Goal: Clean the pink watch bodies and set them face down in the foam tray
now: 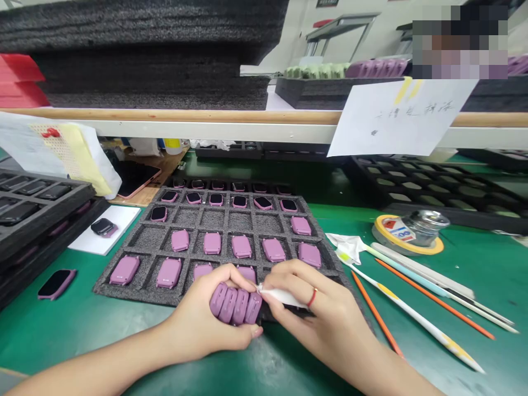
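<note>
Snugly rowed purple watch cases [240, 307], gripped in left hand [200, 311], right hand [319, 308] pinching white cloth [284, 297], just beside them.

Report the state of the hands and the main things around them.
Left hand: closed around the purple watch cases
Purple watch cases: held side by side
Right hand: pinching the white cloth
White cloth: bunched, its tip at the cases
Foam tray: partly filled
Watch on white paper: screen up, dark
Tape roll: lying flat
Phone: screen dark
</note>
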Demonstrator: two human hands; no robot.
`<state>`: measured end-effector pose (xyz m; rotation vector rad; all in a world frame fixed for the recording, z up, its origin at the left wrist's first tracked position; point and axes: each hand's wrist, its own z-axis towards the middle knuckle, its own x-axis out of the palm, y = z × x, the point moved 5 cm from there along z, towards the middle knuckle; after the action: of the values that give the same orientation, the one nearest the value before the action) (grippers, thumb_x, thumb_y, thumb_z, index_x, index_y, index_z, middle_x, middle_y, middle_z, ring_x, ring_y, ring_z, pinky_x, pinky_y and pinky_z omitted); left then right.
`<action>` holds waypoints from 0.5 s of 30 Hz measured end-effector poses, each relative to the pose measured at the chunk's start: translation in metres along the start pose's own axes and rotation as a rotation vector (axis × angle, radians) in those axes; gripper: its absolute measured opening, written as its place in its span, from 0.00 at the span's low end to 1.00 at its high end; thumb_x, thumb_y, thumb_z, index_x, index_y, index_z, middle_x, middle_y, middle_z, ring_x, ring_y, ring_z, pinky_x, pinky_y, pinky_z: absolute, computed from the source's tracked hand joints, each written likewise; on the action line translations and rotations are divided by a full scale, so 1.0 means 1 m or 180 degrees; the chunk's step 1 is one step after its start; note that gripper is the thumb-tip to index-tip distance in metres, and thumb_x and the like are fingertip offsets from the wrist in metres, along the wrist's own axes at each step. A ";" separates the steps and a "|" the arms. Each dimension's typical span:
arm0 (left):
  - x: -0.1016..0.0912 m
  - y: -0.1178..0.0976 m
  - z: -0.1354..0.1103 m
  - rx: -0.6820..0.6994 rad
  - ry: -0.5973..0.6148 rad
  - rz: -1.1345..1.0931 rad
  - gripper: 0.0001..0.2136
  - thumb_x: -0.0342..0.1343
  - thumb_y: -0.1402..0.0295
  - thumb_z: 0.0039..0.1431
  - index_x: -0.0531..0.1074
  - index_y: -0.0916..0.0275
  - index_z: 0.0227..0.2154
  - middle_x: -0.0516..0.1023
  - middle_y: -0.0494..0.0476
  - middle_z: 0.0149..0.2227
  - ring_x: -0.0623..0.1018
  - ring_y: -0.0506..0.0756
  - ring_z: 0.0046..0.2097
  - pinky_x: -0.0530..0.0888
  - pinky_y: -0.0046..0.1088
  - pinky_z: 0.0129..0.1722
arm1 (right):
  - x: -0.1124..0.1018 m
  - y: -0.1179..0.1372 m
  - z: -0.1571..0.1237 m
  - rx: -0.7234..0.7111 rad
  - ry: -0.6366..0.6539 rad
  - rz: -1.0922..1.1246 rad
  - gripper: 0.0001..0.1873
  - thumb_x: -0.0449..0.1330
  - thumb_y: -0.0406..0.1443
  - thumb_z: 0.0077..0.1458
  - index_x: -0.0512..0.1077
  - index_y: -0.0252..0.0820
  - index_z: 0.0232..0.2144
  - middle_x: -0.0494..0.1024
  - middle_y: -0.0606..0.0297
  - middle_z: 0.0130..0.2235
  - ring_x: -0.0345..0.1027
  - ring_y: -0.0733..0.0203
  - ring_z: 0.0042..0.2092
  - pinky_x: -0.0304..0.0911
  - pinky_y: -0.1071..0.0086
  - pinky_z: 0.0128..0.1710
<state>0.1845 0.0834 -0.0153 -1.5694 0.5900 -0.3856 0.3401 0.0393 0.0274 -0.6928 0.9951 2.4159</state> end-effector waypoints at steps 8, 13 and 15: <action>0.004 -0.002 0.001 -0.0023 0.0167 -0.0494 0.16 0.67 0.77 0.43 0.68 0.60 0.34 0.81 0.55 0.43 0.81 0.57 0.44 0.75 0.33 0.46 | 0.000 0.009 -0.005 -0.0066 0.0171 0.0138 0.10 0.60 0.25 0.59 0.72 0.41 0.41 0.76 0.63 0.37 0.73 0.67 0.37 0.72 0.77 0.37; 0.004 0.001 0.001 -0.0092 0.0132 -0.0462 0.16 0.66 0.77 0.44 0.67 0.60 0.34 0.81 0.52 0.41 0.80 0.54 0.42 0.75 0.31 0.43 | 0.003 0.008 -0.005 -0.0097 0.0151 0.0012 0.11 0.58 0.25 0.60 0.71 0.42 0.43 0.76 0.62 0.38 0.73 0.65 0.37 0.72 0.75 0.36; 0.003 0.000 0.001 -0.0037 0.0091 -0.0391 0.15 0.66 0.77 0.44 0.68 0.60 0.34 0.81 0.52 0.41 0.80 0.54 0.42 0.75 0.31 0.44 | 0.003 0.006 -0.005 -0.0098 0.0122 0.0039 0.11 0.58 0.25 0.60 0.71 0.42 0.44 0.75 0.62 0.38 0.73 0.65 0.36 0.72 0.74 0.35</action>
<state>0.1874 0.0824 -0.0158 -1.6182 0.5198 -0.4987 0.3356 0.0318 0.0256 -0.7486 0.9819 2.4416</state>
